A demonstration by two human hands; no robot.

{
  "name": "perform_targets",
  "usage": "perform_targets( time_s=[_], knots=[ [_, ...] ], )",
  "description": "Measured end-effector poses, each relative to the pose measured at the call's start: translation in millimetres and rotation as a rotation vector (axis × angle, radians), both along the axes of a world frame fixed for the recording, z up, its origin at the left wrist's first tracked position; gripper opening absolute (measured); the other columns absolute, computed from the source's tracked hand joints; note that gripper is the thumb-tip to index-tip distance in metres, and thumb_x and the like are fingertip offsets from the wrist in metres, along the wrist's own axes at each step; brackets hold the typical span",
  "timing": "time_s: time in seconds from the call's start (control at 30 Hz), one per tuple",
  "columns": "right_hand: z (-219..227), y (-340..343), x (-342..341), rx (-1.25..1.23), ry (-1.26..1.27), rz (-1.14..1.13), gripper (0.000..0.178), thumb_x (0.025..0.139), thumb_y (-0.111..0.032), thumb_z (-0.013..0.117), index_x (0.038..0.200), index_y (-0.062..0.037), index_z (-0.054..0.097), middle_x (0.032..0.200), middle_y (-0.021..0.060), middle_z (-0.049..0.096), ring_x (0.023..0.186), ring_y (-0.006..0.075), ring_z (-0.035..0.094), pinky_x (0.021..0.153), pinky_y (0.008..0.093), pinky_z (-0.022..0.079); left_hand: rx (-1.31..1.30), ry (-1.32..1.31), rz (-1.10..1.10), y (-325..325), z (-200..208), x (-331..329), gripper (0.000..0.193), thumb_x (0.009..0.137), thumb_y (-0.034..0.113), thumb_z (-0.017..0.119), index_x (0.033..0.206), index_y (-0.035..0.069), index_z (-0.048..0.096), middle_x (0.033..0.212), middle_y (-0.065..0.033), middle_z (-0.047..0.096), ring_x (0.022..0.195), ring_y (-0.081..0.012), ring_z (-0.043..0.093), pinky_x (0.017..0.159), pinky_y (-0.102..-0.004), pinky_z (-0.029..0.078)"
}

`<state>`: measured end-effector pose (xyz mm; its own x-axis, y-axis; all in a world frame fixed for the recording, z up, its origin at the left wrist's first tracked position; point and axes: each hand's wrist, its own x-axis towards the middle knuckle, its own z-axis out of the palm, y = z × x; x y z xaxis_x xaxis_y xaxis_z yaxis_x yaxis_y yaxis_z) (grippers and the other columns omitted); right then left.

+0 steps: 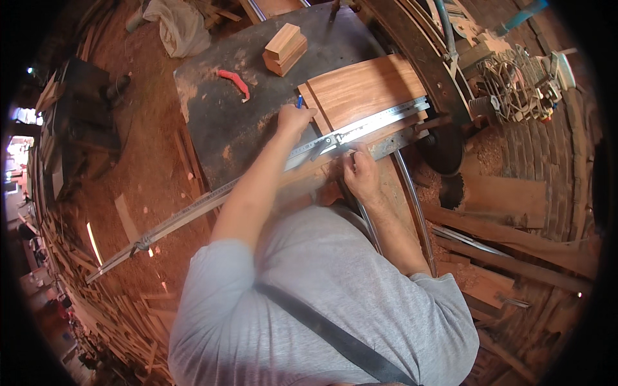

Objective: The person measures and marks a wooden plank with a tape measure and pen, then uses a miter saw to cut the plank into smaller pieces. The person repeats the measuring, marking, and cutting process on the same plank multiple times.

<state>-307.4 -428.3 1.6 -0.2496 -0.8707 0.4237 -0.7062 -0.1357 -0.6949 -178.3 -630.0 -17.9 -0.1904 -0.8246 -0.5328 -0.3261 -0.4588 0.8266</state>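
On the far left we see the workshop floor (148,148), brown with sawdust, and a heap of thin wood strips (116,309) near the left rim. A long metal ruler (257,177) runs from the near left, over the floor, up and across to the right. It lies slanted over the dark table top (219,116).

On the far part of that table lies a small red curved thing (233,81), and just right of it sits a little stepped wooden block (284,49). A pale cloth (180,26) is bunched up beyond the table.

Next comes our left hand (295,119). Its fingers are curled tight around a blue pen (299,101), and the pen tip meets the left edge of the flat brown board (364,90). The board lies on the right part of the table, with the ruler across its near edge.

A bit to the right, our right hand (360,172) presses down near the ruler, at the near edge of the board. Its fingers are bent and seem to pinch a small metal part by the ruler, but we cannot tell for sure, as the spot is small and dim.

Further right we see a dark round wheel (444,151) beside the table, a wire fan cage (515,87) far off, and loose planks (515,251) on the near right.
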Motion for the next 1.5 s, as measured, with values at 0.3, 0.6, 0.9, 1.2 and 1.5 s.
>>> perform_targets(
  time_s=[0.3,0.6,0.9,1.2,1.5],
  knots=[
    [44.3,11.4,11.2,-0.039,0.007,-0.109,0.02,0.087,-0.006,0.078,0.093,0.0057,0.063,0.11,0.0152,0.067,0.082,0.0258,0.068,0.071,0.0351,0.056,-0.091,0.194,0.098,-9.0,35.8,106.7,0.022,0.089,0.016,0.073,0.074,0.014,0.058,0.058,0.0056,0.046,0.04,-0.0071,0.034,0.04,-0.0277,0.021],
    [81.4,26.6,91.8,0.651,-0.754,0.465,0.023,0.096,-0.023,0.076,0.105,-0.0023,0.07,0.106,0.0064,0.072,0.096,0.0157,0.069,0.083,0.0297,0.057,0.071,0.307,0.317,41.1,78.2,258.5,0.042,0.094,0.041,0.075,0.112,0.004,0.07,0.081,-0.0005,0.069,0.059,-0.0083,0.057,0.048,-0.0249,0.037],
    [-2.6,-17.9,173.7,0.781,-2.116,0.479,0.085,0.086,-0.059,0.077,0.149,-0.0099,0.047,0.154,0.012,0.049,0.141,0.0294,0.045,0.118,0.0519,0.039,-0.438,0.285,0.345,187.0,131.2,306.4,0.037,0.092,0.035,0.078,0.103,0.0,0.077,0.083,-0.0024,0.074,0.073,-0.0099,0.065,0.066,-0.0281,0.051],
    [-17.7,-49.3,241.3,1.681,-1.632,1.24,0.096,0.088,-0.072,0.065,0.16,-0.016,0.034,0.164,0.0074,0.036,0.148,0.0305,0.038,0.122,0.0551,0.033,-0.238,0.148,0.931,405.7,177.6,265.5,0.031,0.082,0.028,0.088,0.086,0.003,0.071,0.074,-0.0019,0.064,0.072,-0.0098,0.061,0.062,-0.0299,0.048],
    [-7.1,-0.7,373.4,2.041,-0.736,1.806,0.059,0.1,-0.028,0.068,0.151,-0.0086,0.047,0.151,0.0066,0.054,0.14,0.0234,0.049,0.12,0.05,0.038,-0.543,0.084,2.161,475.3,116.8,115.9,0.049,0.09,0.021,0.083,0.13,0.003,0.063,0.11,-0.0006,0.069,0.099,-0.0121,0.066,0.08,-0.0302,0.058]
  ],
)
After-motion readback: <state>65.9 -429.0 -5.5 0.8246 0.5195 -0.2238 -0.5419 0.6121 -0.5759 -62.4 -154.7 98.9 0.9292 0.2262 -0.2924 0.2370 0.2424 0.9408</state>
